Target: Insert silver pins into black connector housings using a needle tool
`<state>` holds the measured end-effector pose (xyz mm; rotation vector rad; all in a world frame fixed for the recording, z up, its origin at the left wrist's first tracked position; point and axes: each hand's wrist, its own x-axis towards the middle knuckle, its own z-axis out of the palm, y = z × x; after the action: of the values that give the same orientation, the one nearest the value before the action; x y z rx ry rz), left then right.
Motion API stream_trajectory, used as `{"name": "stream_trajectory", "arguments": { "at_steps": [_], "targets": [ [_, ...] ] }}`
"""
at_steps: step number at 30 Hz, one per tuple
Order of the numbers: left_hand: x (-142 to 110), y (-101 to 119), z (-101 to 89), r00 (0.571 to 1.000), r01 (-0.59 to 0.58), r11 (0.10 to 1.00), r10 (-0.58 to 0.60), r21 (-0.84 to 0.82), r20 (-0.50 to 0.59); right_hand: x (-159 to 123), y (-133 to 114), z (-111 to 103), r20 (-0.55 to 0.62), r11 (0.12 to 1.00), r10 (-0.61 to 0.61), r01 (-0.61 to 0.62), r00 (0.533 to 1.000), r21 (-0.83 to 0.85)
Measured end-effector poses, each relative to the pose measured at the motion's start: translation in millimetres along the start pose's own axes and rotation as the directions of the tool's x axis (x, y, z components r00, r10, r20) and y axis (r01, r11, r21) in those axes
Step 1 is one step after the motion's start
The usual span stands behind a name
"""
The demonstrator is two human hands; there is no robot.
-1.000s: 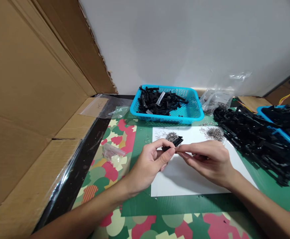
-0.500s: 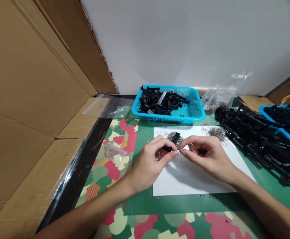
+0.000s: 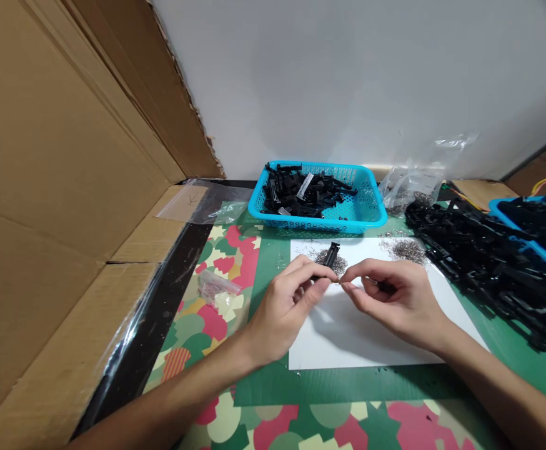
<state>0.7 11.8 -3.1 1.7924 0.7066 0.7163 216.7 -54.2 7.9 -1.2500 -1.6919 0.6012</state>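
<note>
My left hand (image 3: 287, 306) is closed on a slim black plastic part (image 3: 332, 255), which sticks up past the fingers at a slant. Thumb and forefinger of my right hand (image 3: 395, 297) pinch together close to the part's lower end, almost touching the left fingertips; what they hold is too small to make out. Something dark shows inside the curled right fingers. Both hands are above a white sheet (image 3: 348, 340). Just behind the part lies a heap of tiny metal pieces (image 3: 322, 257), and a second metal heap (image 3: 408, 251) sits farther right on the sheet.
A blue basket (image 3: 317, 223) of black parts stands at the back. On the right are a pile of black parts (image 3: 483, 269) and another blue basket (image 3: 542, 259). Clear plastic bags (image 3: 217, 284) lie at left. Cardboard (image 3: 43, 156) walls the left side.
The black part has tilted more upright in my left hand. My right hand has shifted very slightly right and down, its fingertips still close to the left ones.
</note>
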Motion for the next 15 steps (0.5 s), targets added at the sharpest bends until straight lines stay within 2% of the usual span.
{"name": "stream_trajectory", "arguments": {
  "at_steps": [4, 7, 11, 13, 15],
  "targets": [
    [-1.1, -0.4, 1.3, 0.998, 0.025, 0.989, -0.034, -0.149, -0.060, -2.7, -1.4, 2.8, -0.210, 0.992, -0.083, 0.060, 0.974, -0.113],
    [-2.2, -1.1, 3.7, 0.992, 0.063, 0.938, -0.095, -0.340, -0.078, -6.1, -2.1, 7.7, -0.271, 0.960, -0.210, 0.145, 0.940, -0.241],
    [-3.8, -1.2, 5.8, 0.991, 0.093, 0.927, -0.121, -0.364, -0.053, -9.7, 1.7, 14.2, -0.175, 0.850, -0.461, 0.377, 0.870, -0.368],
    [-4.0, -1.4, 6.4, 0.990, 0.108, 0.929, -0.132, -0.354, -0.044, -10.7, 5.2, 15.2, -0.112, 0.806, -0.527, 0.454, 0.842, -0.379],
    [-3.7, -1.7, 7.0, 0.989, 0.112, 0.929, -0.137, -0.354, -0.048, -11.3, 8.3, 14.6, -0.087, 0.790, -0.542, 0.472, 0.836, -0.390]
  ]
}}
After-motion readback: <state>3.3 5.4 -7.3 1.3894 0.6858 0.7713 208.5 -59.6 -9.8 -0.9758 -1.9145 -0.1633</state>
